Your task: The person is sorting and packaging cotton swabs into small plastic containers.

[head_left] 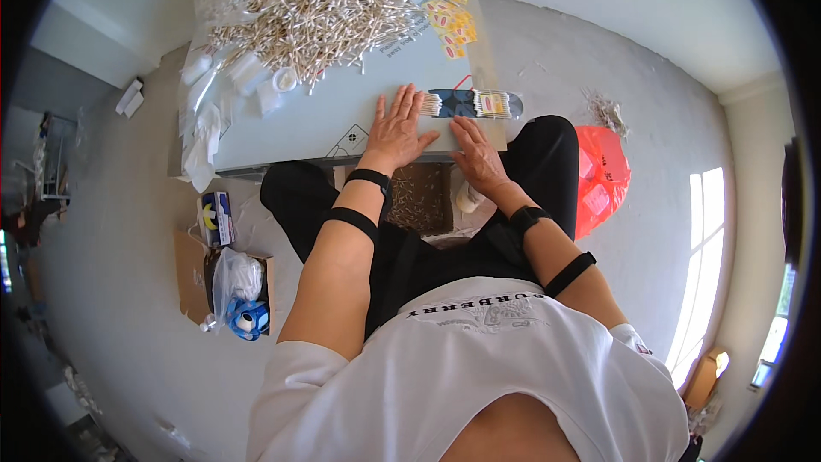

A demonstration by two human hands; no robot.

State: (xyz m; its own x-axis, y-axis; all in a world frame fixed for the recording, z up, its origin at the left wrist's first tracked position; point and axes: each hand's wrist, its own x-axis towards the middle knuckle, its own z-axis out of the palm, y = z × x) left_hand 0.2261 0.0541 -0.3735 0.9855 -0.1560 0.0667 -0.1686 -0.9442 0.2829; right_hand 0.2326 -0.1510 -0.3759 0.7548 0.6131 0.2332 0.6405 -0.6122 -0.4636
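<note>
My left hand (397,130) lies palm down on the table, fingers stretched and slightly apart, its fingertips beside a small row of cotton swabs (431,104). At the table's front edge rests my right hand (481,156), fingers extended, just below a flat, dark-patterned, clear-ended plastic sleeve (455,103). Toward the sleeve's right end sits a bundle of cotton swabs with a yellow and white label card (492,103). Whether my left fingertips press on the swabs I cannot tell. Neither hand grips anything visible.
A large heap of loose cotton swabs (325,13) covers the far side of the table (299,124). Yellow cards (453,26) lie at the far right, round clear containers (284,79) at left. Below are a swab-filled box (419,197), a red bag (603,175) and a cardboard box (192,278).
</note>
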